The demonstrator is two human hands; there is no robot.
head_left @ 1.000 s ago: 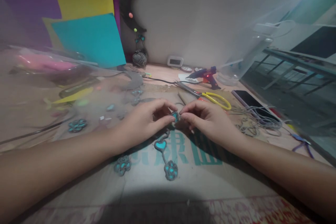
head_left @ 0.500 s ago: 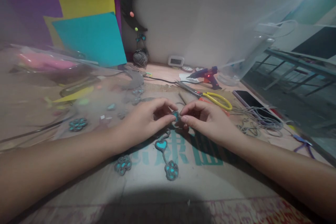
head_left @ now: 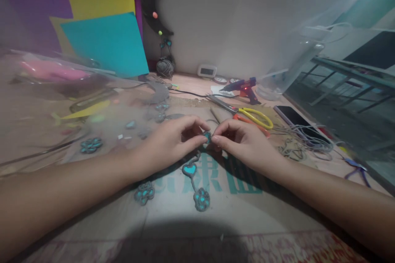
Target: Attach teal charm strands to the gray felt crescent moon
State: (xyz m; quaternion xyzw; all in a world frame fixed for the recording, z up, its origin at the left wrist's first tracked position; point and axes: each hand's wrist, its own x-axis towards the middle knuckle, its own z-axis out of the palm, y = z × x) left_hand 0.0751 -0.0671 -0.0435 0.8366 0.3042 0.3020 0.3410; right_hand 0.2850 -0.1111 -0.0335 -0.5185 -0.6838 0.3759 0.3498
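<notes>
Between the fingertips of both hands is a small teal piece edged in grey yarn (head_left: pixel 207 135), mostly covered by the fingers. My left hand (head_left: pixel 180 137) pinches its left side with thumb and fingers. On the opposite side, my right hand (head_left: pixel 242 139) is closed in a pinch at the edge. Just below lies a yarn-edged teal heart (head_left: pixel 189 169), joined by grey cord to a paw-shaped charm (head_left: pixel 202 199). Another teal and grey charm (head_left: pixel 144 193) rests under my left forearm, and a third charm (head_left: pixel 91 145) sits farther left.
Beyond my right hand are scissors (head_left: pixel 254 117) with yellow and orange handles, and a glue gun (head_left: pixel 243 89) showing a red light. A phone (head_left: pixel 296 121) and tangled grey cord (head_left: pixel 311 141) lie at right. Coloured sheets (head_left: pixel 106 47) and a hanging moon (head_left: pixel 150 10) stand behind.
The fingers of my right hand have shifted slightly around the small teal piece. Both hands stay in nearly the same place.
</notes>
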